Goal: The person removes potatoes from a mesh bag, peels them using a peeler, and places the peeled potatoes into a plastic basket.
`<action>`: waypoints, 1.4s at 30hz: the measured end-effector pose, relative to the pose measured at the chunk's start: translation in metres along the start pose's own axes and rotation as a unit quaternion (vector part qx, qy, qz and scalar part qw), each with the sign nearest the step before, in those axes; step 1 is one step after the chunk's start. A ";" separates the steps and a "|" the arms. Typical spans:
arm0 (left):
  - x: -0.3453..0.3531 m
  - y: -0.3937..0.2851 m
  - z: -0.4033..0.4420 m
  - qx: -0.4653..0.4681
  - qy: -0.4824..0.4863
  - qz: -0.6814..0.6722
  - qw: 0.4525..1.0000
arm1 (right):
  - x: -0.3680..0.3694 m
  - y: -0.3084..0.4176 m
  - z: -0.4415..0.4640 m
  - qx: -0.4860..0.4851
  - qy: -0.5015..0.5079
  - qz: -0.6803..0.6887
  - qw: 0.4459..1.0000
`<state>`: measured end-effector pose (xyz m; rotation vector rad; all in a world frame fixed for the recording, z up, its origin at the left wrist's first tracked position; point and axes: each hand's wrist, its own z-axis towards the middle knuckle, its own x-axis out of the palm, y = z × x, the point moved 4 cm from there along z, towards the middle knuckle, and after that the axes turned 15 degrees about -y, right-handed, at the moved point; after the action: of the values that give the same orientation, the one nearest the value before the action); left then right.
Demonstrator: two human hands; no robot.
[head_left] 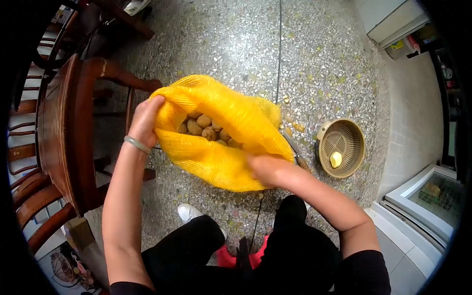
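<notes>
The floor [319, 64] is speckled stone, grey with pale chips and some yellowish ones, and a dark straight seam [280, 54] runs across it to the left of the basket [351, 137], which sits directly on it. Left of the basket, small yellowish scraps [297, 127] lie scattered near it. A brown-handled tool [303, 162] lies just left of the basket too, partly hidden by the yellow bag [236, 110]; whether that bag rests on the floor cannot be told. Well left of the basket stand a white shoe [188, 212] and dark wooden furniture [71, 137].
</notes>
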<state>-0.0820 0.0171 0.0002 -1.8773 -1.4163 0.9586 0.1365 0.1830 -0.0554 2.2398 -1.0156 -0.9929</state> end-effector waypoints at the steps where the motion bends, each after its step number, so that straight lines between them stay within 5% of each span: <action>1: 0.008 -0.002 -0.007 0.015 -0.012 0.031 0.999 | 0.008 0.010 0.009 -0.110 -0.116 -0.022 0.987; 2: 0.013 -0.001 -0.012 0.031 -0.002 0.039 0.999 | 0.010 0.033 0.014 -0.223 -0.216 0.086 0.947; 5: 0.016 0.004 -0.010 0.023 0.048 0.020 0.998 | 0.017 0.059 0.037 -0.252 -0.331 0.136 0.899; 6: 0.013 0.000 -0.016 0.022 0.046 0.022 0.998 | 0.013 0.041 0.057 -0.100 -0.291 0.149 0.940; 10: 0.002 -0.004 -0.051 0.027 0.102 0.135 0.985 | -0.040 -0.043 0.054 -0.042 -0.285 0.054 0.956; 18: 0.009 -0.001 -0.050 0.048 0.064 0.122 0.989 | 0.091 0.014 -0.002 -0.222 0.070 -0.091 0.968; 19: 0.011 0.003 -0.051 0.069 0.067 0.148 0.984 | 0.088 0.013 0.004 -0.204 0.042 -0.072 0.976; 22: 0.010 -0.007 -0.055 0.079 0.043 0.167 0.982 | 0.016 0.000 0.014 -0.068 -0.253 0.166 0.951; 26: -0.021 -0.021 -0.039 0.141 -0.012 0.120 0.983 | -0.062 -0.027 0.030 -0.133 -0.432 0.080 0.888; 28: -0.039 -0.042 -0.042 0.200 -0.038 0.033 0.978 | -0.063 -0.022 0.030 -0.233 -0.547 0.097 0.798; 30: -0.048 -0.073 -0.065 0.257 -0.022 -0.025 0.966 | -0.063 -0.020 0.027 -0.266 -0.567 0.082 0.775; 35: -0.047 -0.094 -0.098 0.360 0.050 -0.051 0.930 | -0.087 -0.038 -0.001 -0.187 -0.478 -0.012 0.858; 38: -0.017 -0.088 -0.100 0.459 -0.001 0.115 0.881 | -0.125 -0.051 -0.006 -0.139 -0.486 -0.066 0.860; 42: 0.024 -0.038 -0.057 0.225 -0.027 0.176 0.958 | -0.164 -0.060 0.031 -0.081 -0.483 -0.152 0.858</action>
<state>-0.0510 0.0481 0.0580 -1.7838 -0.8053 1.3804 0.0632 0.3445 -0.0466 1.7301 -0.8635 -2.3735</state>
